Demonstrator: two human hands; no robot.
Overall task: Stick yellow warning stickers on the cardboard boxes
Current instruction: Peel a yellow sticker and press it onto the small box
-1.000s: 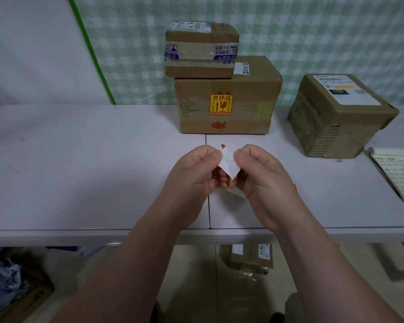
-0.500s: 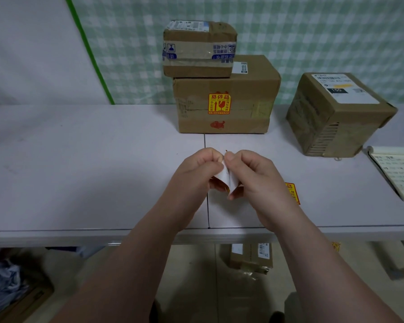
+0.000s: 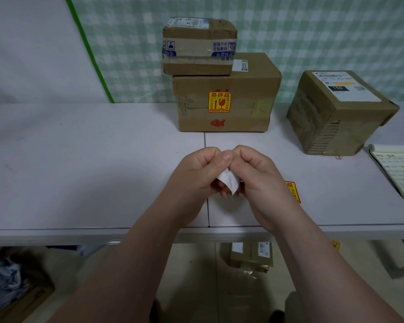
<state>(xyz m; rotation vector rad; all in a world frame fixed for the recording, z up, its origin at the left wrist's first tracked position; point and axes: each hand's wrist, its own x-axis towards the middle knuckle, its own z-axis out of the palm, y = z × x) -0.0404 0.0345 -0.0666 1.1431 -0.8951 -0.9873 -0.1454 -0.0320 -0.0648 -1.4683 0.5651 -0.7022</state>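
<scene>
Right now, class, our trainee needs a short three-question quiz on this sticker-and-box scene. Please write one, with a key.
1. True or false: the large brown cardboard box at the bottom of the stack already carries a yellow warning sticker.
2. What do the left hand and right hand pinch together?
A. white sticker backing paper
B. tape roll
C. pen
3. Fill in: the small taped cardboard box rests on the ____ box.

Key: 1 true; 2 A; 3 large

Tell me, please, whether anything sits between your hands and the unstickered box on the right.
Nothing visible does: bare table lies between the hands, which pinch a white-backed sticker, and the right box.
</scene>
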